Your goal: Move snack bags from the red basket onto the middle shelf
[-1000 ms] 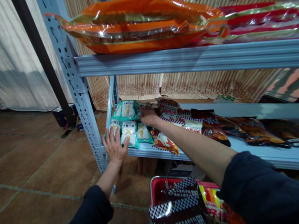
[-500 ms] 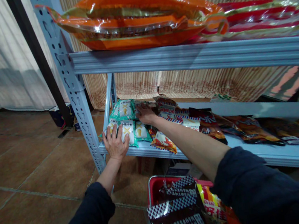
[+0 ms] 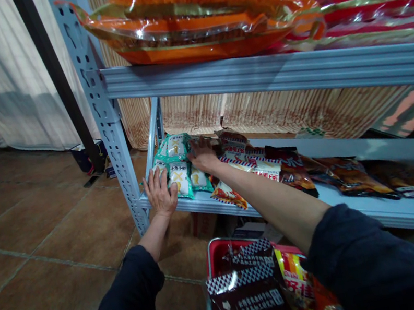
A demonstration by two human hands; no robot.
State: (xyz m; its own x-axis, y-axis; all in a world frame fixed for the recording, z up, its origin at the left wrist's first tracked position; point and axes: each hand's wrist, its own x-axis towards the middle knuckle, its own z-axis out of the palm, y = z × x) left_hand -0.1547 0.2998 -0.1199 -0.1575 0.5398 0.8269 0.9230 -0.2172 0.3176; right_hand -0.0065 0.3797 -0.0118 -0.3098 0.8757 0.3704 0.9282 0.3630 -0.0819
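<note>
My left hand (image 3: 160, 194) lies flat, fingers spread, on the front green-and-white snack packets (image 3: 179, 177) at the left end of the lower grey shelf (image 3: 207, 203). My right hand (image 3: 202, 155) reaches further back on that shelf, fingers stretched out against the rear green packets (image 3: 174, 146) and the red-and-white packets (image 3: 246, 161) beside them. Neither hand holds a packet.
Dark and red snack bags (image 3: 336, 170) run along the lower shelf to the right. Large orange bags (image 3: 191, 14) sit on the upper shelf (image 3: 257, 75). A red basket (image 3: 215, 257) with dark packets (image 3: 250, 296) stands below my arms. The perforated shelf post (image 3: 105, 114) is at left, with tiled floor beyond.
Both hands stay on the green packets; the left has slid slightly onto the front row. The view has shifted a little.
</note>
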